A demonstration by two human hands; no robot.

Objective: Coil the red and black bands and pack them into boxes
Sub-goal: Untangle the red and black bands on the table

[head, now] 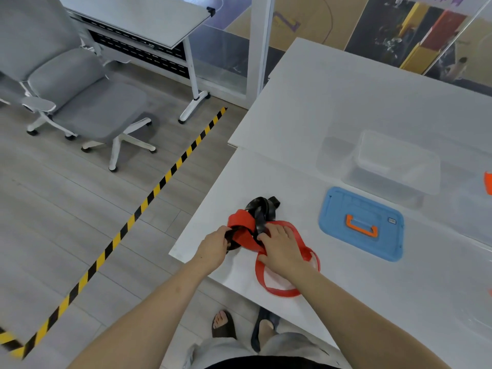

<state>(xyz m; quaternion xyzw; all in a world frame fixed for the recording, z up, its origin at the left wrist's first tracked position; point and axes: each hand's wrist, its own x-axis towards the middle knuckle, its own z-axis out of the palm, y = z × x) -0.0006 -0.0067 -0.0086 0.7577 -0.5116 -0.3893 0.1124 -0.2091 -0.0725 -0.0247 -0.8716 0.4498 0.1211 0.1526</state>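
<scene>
A red band (269, 287) and a black band (262, 209) lie tangled together near the left corner of the white table (332, 102). The red band's free loop trails toward me along the table's front edge. My left hand (214, 247) grips the tangle's left end, where black and red strands cross. My right hand (283, 247) lies on top of the red band, fingers bent over the knot. A clear plastic box (394, 166) stands open farther right, with its blue lid (362, 222) and orange handle lying flat in front of it.
An orange piece (488, 182) shows at the right frame edge. A grey office chair (80, 97) and another white desk (149, 22) stand on the floor to the left, beyond yellow-black floor tape (149, 201). My feet are below the table edge.
</scene>
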